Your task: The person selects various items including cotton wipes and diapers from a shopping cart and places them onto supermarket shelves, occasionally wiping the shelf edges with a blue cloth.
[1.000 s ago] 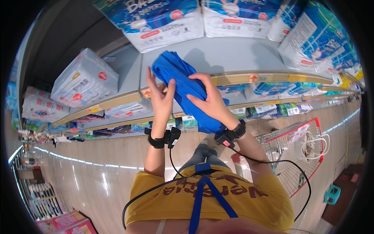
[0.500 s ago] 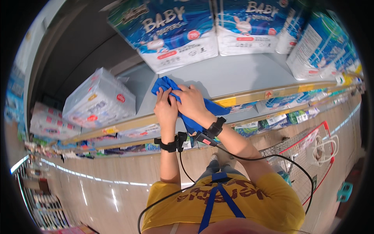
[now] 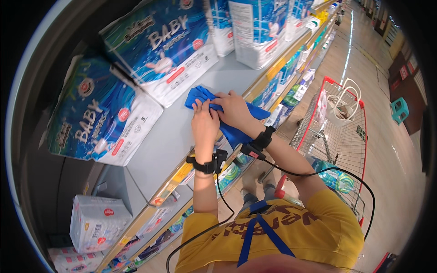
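Note:
A crumpled blue cloth [image 3: 236, 135] lies on the grey shelf [image 3: 159, 150], and its loose end hangs over the front edge. My left hand [image 3: 205, 123] presses on the cloth with its fingers curled into it. Beside it, my right hand [image 3: 235, 110] grips the same cloth, the fingertips of both hands close together. Part of the cloth is hidden under my hands. Large blue-and-white diaper packs [image 3: 166, 57] stand just behind it on the shelf. Another diaper pack [image 3: 102, 120] stands to the left.
A white plastic-wrapped package [image 3: 98, 223] sits farther left on the shelf. Price labels line the shelf edge [image 3: 175, 181]. To my right stands a red-rimmed wire shopping cart [image 3: 346, 145] with a white bag [image 3: 341, 109] in it. A teal stool [image 3: 399, 110] stands beyond. Black cables run from my wrist straps.
The view has turned and shifted toward the right along the shelf. My hands and the cloth are now farther right, in front of the diaper packs. More of the cart shows.

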`<state>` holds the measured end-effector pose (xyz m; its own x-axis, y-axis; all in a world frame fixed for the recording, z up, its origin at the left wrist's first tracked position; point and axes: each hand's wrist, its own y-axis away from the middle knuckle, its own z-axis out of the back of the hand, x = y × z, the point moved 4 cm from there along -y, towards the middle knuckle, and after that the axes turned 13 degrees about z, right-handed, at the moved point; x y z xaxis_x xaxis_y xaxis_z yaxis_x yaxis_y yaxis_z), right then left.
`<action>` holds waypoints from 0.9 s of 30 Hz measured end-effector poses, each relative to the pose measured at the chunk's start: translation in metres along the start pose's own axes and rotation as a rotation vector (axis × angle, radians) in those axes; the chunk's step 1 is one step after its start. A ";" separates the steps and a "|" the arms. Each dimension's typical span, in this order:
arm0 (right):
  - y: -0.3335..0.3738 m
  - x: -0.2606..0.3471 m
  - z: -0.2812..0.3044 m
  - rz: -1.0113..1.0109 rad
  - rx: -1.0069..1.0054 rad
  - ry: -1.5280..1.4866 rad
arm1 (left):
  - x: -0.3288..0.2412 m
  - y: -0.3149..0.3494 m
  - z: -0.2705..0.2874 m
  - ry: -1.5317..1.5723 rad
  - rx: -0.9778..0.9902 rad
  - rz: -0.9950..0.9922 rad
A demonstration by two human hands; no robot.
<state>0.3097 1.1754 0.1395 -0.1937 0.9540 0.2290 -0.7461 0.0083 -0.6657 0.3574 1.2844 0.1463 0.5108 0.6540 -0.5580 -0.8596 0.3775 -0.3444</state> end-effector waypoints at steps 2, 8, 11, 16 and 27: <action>-0.004 -0.027 0.011 -0.058 0.056 0.082 | -0.016 -0.024 -0.026 0.021 0.052 -0.034; -0.003 -0.111 0.029 -0.180 -0.047 0.265 | -0.065 -0.074 -0.103 -0.010 0.085 -0.167; -0.011 -0.123 0.030 -0.214 -0.104 0.196 | -0.070 -0.091 -0.108 -0.017 0.075 -0.210; 0.004 -0.121 0.038 -0.171 -0.129 0.144 | -0.071 -0.070 -0.098 0.027 0.302 -0.192; 0.141 -0.058 0.108 -0.648 -0.723 -1.140 | -0.100 0.049 -0.068 0.994 0.792 -0.103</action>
<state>0.1474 1.0888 0.1091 -0.5952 -0.0110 0.8035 -0.4930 0.7946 -0.3543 0.2647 1.1932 0.1342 0.0712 -0.0430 -0.9965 -0.4140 0.9077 -0.0687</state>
